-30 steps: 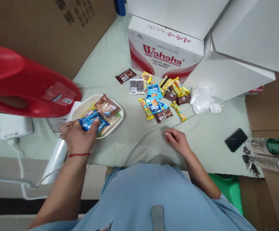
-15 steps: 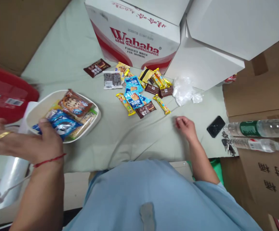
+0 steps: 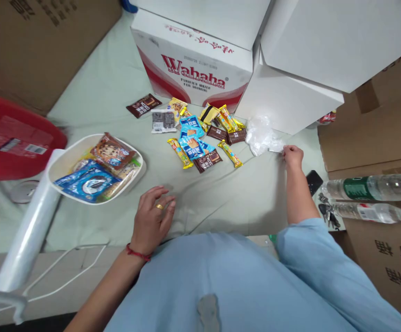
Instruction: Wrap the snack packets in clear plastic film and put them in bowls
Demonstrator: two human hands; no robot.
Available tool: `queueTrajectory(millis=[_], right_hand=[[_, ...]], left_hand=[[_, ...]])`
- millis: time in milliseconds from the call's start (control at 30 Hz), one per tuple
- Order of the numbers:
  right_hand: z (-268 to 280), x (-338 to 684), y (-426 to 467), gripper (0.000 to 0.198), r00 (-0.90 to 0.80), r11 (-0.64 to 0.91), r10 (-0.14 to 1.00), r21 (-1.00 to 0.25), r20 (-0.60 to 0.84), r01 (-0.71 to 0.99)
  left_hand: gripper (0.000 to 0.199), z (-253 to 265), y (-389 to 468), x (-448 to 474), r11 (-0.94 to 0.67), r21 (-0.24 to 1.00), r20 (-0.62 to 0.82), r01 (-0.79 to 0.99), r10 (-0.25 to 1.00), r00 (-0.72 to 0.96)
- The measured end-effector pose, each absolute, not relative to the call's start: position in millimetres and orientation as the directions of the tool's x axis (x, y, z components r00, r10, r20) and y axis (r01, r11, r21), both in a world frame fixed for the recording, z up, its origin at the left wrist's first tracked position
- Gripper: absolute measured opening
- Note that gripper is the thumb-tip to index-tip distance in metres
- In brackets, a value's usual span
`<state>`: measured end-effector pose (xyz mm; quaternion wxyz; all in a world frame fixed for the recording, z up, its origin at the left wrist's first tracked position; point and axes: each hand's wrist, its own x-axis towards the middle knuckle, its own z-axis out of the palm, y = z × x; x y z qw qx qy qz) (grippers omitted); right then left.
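On the right side of the table, my right hand (image 3: 293, 157) pinches the edge of a crumpled clear plastic bag (image 3: 260, 133). My left hand (image 3: 153, 214) hovers over or rests on the cloth near the front edge, fingers apart and slightly curled, holding nothing. To its upper left is a white plastic tub (image 3: 140, 173) with packaged snacks inside, among them a blue packet (image 3: 91, 182) and a brown cookie packet (image 3: 113, 151). Wrapped snacks lie loose in the middle: blue packets (image 3: 191, 146), brown cocoa packets (image 3: 208, 161), yellow bars (image 3: 230, 153) and a clear-fronted dark packet (image 3: 163, 121).
A Wahaha water carton (image 3: 193, 69) and white boxes (image 3: 290, 99) stand at the back. A red container (image 3: 16, 138) and a plastic film roll (image 3: 30, 230) are on the left. Bottles (image 3: 376, 188), keys (image 3: 329, 212) and a partly hidden phone (image 3: 313, 182) lie on the right.
My left hand has let go of the blue packet, now in the tub, and moved right over the table. My right hand has reached right and forward and taken hold of the plastic bag's edge.
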<state>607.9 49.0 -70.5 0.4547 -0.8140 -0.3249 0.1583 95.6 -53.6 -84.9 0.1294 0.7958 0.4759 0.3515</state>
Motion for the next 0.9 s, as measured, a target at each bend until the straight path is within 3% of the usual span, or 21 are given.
queueTrajectory(millis=[167, 333, 500, 567, 633, 767, 900], right_hand=[[-82.0, 539.2, -20.1, 0.032, 0.803, -0.306, 0.596, -0.924, 0.003, 0.231], [-83.1, 439.0, -89.3, 0.042, 0.611, -0.248, 0.763, -0.968, -0.21, -0.023], [-66.4, 400.6, -102.2, 0.04, 0.334, -0.296, 0.907, -0.953, -0.257, 0.071], [-60.9, 397.2, -99.1, 0.041, 0.257, -0.285, 0.934, -0.952, -0.249, 0.112], [-59.1, 395.4, -94.8, 0.042, 0.209, -0.277, 0.945, -0.955, -0.251, 0.109], [-65.1, 392.7, -87.3, 0.043, 0.202, -0.293, 0.936, -0.956, -0.288, -0.008], [-73.0, 391.4, -85.4, 0.043, 0.204, -0.343, 0.911, -0.934, -0.358, -0.105]], left_hand=[[0.016, -83.2, -54.7, 101.2, -0.374, 0.748, 0.276, 0.548, 0.927, 0.255], [0.023, -76.0, -43.9, 148.4, -0.308, 0.896, 0.133, 0.321, 0.874, 0.467], [0.043, -71.0, -38.7, 202.1, -0.431, 0.849, 0.221, 0.306, 0.815, 0.535], [0.03, -72.5, -38.1, 212.3, -0.432, 0.854, 0.217, 0.289, 0.803, 0.556], [0.022, -77.0, -37.2, 213.8, -0.333, 0.911, 0.153, 0.241, 0.818, 0.554], [0.028, -87.8, -32.7, 199.0, 0.064, 0.995, -0.088, 0.073, 0.916, 0.391], [0.042, -89.9, -26.2, 179.9, 0.36, 0.889, -0.309, -0.285, 0.928, 0.207]])
